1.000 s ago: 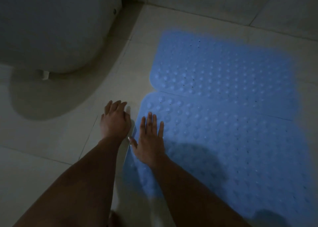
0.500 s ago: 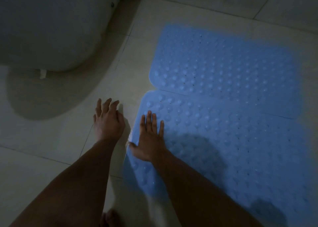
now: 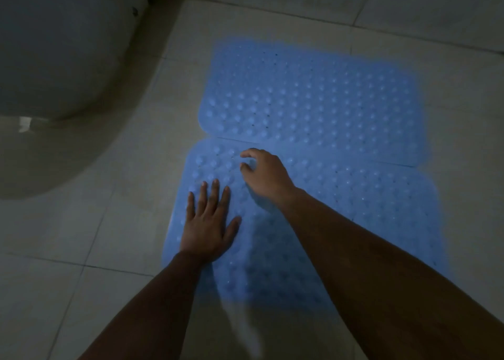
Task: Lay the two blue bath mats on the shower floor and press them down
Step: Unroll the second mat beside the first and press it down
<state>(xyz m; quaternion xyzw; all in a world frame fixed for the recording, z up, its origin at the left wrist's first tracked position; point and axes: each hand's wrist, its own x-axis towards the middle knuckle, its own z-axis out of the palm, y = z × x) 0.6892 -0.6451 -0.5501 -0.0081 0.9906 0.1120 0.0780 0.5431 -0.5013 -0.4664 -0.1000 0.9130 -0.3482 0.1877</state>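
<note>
Under both forearms, near mat partly hidden; right hand fingers blurred

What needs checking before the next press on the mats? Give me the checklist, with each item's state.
1. Both mats on the floor: near mat and far mat lie side by side: ok.
2. Long edges meeting without a gap: ok where visible.
3. Left hand flat on the near mat: ok.
4. Right hand flat: not ok, fingers curled over the mat.
5. Suction gripping the tile floor: cannot tell.
6. Clear of the toilet: ok.
</note>
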